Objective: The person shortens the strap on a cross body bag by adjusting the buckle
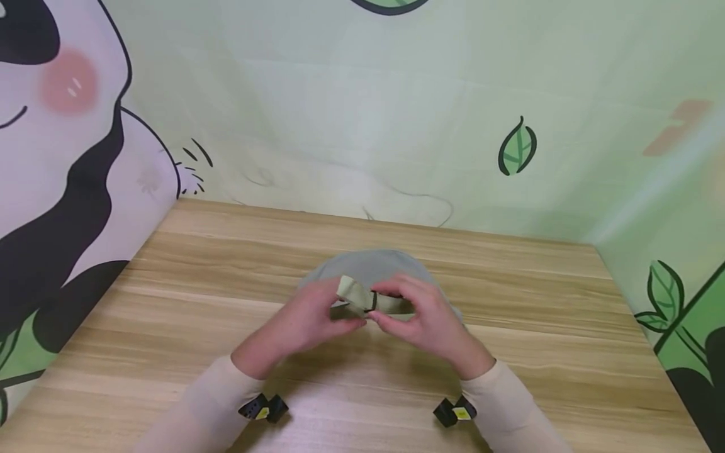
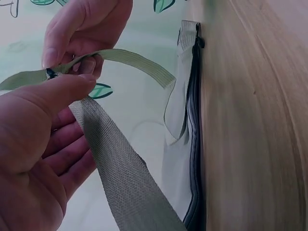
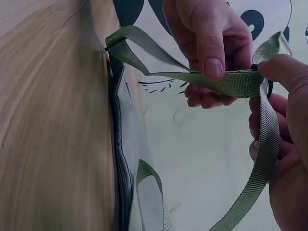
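Note:
A grey zippered bag (image 1: 370,265) lies on the table behind both hands, its black zipper (image 2: 193,125) showing along the edge in the left wrist view. Above it, a green webbing strap (image 3: 226,83) is stretched between the hands. My left hand (image 1: 308,318) pinches the strap between thumb and fingers. With thumb and fingertips, my right hand (image 1: 430,324) grips the strap at a small black slider buckle (image 1: 374,301). Loops of the strap hang down towards the bag in both wrist views.
The wooden table (image 1: 226,270) is backed by a printed cloth wall (image 1: 396,126) with leaves and a panda. Black wrist cameras (image 1: 447,412) hang under both sleeves.

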Tool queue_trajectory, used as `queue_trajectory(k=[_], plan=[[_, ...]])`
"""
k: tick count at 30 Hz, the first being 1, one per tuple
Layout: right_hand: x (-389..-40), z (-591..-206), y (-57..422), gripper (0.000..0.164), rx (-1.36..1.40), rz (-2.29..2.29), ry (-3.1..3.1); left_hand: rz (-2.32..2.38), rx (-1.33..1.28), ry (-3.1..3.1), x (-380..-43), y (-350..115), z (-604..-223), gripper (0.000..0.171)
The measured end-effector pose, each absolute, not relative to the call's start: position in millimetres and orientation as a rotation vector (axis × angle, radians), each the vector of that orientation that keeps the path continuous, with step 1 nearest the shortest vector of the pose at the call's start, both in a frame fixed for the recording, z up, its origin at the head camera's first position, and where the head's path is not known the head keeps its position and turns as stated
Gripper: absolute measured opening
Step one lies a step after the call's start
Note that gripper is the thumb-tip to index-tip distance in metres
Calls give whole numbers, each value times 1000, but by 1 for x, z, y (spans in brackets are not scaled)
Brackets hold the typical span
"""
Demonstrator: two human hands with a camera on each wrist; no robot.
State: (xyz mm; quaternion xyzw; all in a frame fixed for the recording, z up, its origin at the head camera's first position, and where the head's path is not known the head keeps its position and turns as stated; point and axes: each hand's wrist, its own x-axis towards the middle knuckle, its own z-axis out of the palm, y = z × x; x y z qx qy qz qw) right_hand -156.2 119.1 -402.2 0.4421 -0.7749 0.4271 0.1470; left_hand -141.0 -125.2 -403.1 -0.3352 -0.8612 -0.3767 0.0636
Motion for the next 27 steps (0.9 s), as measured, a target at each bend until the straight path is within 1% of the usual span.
queue_trajectory(k=[3,6,17,27], plan=[[-156,-402,121,36,1258,1232,-2231,-1129,-989,-2591,-140,-127,-403,24],[-157,-402,122,36,1254,1230,-2235,-1092,-967,-2596,-139,-131,-403,21],[-156,-401,127,35,1248,1215,-2290,-967,-951,-2659,-137,-148,-398,30],[-158,-402,135,34,1164,1228,-2333,-860,-884,-2776,-135,-168,-395,28]])
